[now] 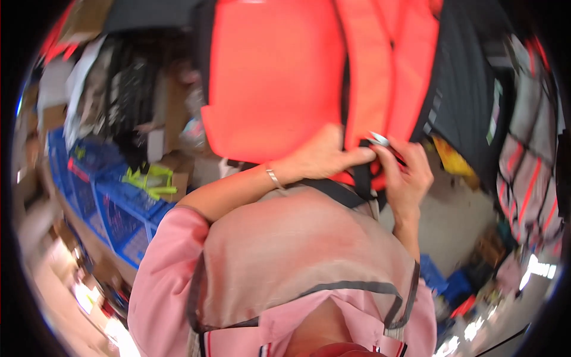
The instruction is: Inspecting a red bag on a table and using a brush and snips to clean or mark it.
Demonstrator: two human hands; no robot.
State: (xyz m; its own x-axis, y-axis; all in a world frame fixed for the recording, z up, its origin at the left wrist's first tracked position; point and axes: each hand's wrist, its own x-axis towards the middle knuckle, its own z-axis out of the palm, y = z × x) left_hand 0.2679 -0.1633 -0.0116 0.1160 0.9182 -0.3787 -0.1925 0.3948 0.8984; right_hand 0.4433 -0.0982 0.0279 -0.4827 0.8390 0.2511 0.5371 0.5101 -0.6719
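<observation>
An orange backpack [273, 77] was held up in front of the person, its long axis running roughly upright and filling the upper middle of the head view. Both hands met at its lower edge, where a black strap [361, 178] hung down from the orange fabric. The left hand [324, 157] was laid against the bag's lower right corner, fingers [357, 156] stretched toward the strap and pressed to it. The right hand [407, 175] was brought in from the other side, its fingers curled closed around a small silvery object [379, 140] just above the strap's top. The strap thus lay between the two hands, touching both, with the silvery piece directly above the left fingertips and inside the right hand's pinch. Neither hand was clearly nearer; the two fingertips almost touched.

What the silvery object was could not be told: a buckle, a clip or a tag were all possible, since blur and the fingers covered most of it. How firmly the left hand held anything could not be told either. The bag's lower edge was hidden behind the hands and the pink-sleeved forearm. The surroundings, including blue crates [113, 202] at the left and striped bags [529, 178] at the right, were smeared by motion.
</observation>
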